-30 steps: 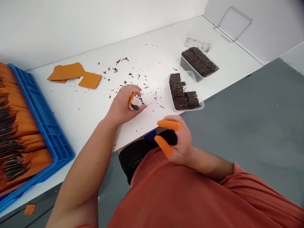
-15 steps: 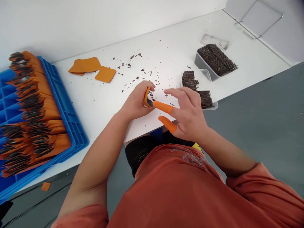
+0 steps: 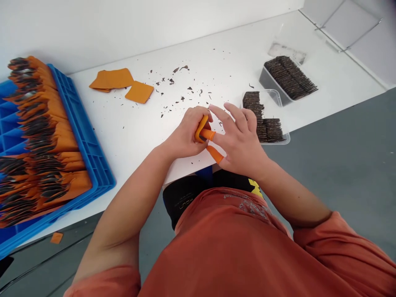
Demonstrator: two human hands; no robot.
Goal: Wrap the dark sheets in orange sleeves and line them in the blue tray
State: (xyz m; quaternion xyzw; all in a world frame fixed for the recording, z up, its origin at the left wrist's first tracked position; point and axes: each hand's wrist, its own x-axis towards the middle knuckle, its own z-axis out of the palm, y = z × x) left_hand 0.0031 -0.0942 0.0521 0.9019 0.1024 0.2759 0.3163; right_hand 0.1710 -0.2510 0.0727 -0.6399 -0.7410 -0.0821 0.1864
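Observation:
My left hand (image 3: 187,134) is closed around a small orange pouch (image 3: 201,127), squeezed so that its mouth gapes and a dark inside shows. Over the front edge of the white table, my right hand (image 3: 241,140) has its fingers spread. Orange finger cots (image 3: 215,154) cover its thumb and index finger. The index tip is at the pouch's mouth and seems to reach inside, while the thumb lies just below it. Just beyond the right hand sits a clear plastic tub (image 3: 286,139) with stacks of thin dark brown squares (image 3: 274,130).
A second tub (image 3: 269,82) of dark squares stands further back right, by a clear lid (image 3: 287,51). Flat orange pouches (image 3: 139,91) lie at left. Dark flakes (image 3: 185,67) litter the table. A blue crate (image 3: 100,165) holds many filled orange pouches (image 3: 68,140).
My right hand has moved left, bringing its index finger from beside the pouch to its mouth. My left hand has shifted slightly right with the pouch. The whole view has shifted a little.

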